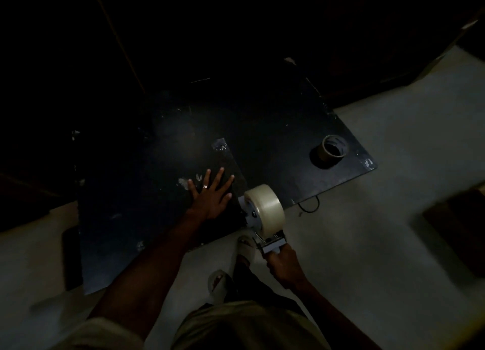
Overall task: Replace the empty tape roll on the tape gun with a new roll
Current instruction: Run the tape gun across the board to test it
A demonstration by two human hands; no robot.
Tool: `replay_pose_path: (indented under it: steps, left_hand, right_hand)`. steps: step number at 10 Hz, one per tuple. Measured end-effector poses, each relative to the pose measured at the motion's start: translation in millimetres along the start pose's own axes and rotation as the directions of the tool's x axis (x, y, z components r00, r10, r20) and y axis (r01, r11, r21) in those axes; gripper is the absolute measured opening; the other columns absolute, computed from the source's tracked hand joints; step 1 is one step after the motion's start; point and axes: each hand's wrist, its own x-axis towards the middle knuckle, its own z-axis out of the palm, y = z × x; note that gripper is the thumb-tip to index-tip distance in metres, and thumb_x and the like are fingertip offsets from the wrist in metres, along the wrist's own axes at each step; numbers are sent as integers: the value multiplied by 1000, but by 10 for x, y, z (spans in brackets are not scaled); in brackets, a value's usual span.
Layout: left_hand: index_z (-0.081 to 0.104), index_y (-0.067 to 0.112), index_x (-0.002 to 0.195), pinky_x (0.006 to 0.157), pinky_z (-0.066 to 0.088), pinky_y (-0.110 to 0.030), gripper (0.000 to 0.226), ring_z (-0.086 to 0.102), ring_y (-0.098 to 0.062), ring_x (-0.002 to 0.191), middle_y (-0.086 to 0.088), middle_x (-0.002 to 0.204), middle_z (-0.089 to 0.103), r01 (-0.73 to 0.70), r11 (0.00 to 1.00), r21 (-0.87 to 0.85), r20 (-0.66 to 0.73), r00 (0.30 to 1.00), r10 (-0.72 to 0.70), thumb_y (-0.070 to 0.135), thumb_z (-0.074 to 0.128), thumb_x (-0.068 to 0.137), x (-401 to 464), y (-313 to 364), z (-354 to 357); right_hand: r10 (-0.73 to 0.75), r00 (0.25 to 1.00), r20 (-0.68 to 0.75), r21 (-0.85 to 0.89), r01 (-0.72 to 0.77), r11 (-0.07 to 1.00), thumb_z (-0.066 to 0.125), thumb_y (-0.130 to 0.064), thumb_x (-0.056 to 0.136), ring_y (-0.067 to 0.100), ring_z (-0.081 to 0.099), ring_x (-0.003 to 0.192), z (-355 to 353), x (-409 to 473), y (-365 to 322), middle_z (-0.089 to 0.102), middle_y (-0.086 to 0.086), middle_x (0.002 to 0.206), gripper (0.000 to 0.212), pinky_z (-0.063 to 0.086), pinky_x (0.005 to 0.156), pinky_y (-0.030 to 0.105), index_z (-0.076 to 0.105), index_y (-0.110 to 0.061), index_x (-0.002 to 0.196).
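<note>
A tape gun (262, 226) carries a full pale roll of clear tape (266, 209) and sits at the near edge of a dark table (275, 129). My right hand (282, 267) is closed around its handle. A strip of clear tape (225, 163) runs from the gun across the tabletop. My left hand (211, 193) lies flat on that strip, fingers spread. The empty cardboard tape core (334, 147) stands on the table's right side, apart from both hands.
The scene is very dark. The table stands on a pale floor (380, 192). A thin black cable (311, 205) hangs off the table's near right edge. My feet in light slippers (245, 247) are just below the table edge. A dark box (459, 226) sits on the right.
</note>
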Motion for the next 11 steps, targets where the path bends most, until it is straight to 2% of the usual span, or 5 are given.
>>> replay_pose_path:
  steps: [2,4,6,9,11]
  left_hand:
    - [-13,64,134,100,-16,-73,52,-30,-34,141,8,156,-28,-54,996,74,32,998,52,67,2,85,-184,109,144]
    - [-5,55,142,105,-4,-75,59,-22,-37,143,7,157,-23,-111,975,194,2,994,112,61,2,83,-313,128,234]
    - [-20,57,136,106,-9,-74,62,-21,-33,144,10,158,-20,-99,987,126,-56,993,106,54,25,93,-402,126,307]
    - [-15,59,136,104,-7,-74,51,-16,-33,146,11,159,-17,-79,987,143,-52,995,88,59,3,88,-422,185,262]
    - [-12,56,140,105,-7,-73,52,-19,-33,145,10,158,-20,-63,986,155,6,998,63,51,18,98,-430,225,206]
  right_hand:
    - [0,999,-33,90,3,996,57,-43,62,13,46,52,64,104,41,51,-4,57,20,36,57,27,50,-28,49]
    - [-15,1000,-13,-6,15,1000,53,-29,87,21,58,74,-10,-34,-193,58,2,78,27,45,62,25,40,-36,65]
    - [-63,997,-50,7,63,998,52,-26,74,17,46,50,-8,10,-174,46,-5,49,37,34,53,26,39,-25,40]
    - [-85,996,11,-20,85,996,55,-21,79,15,46,45,-88,-141,-83,48,0,51,32,36,49,27,38,-17,52]
    - [-85,996,20,-34,86,996,54,-21,79,13,46,43,-114,-234,-38,48,-2,49,33,38,47,26,38,-20,50]
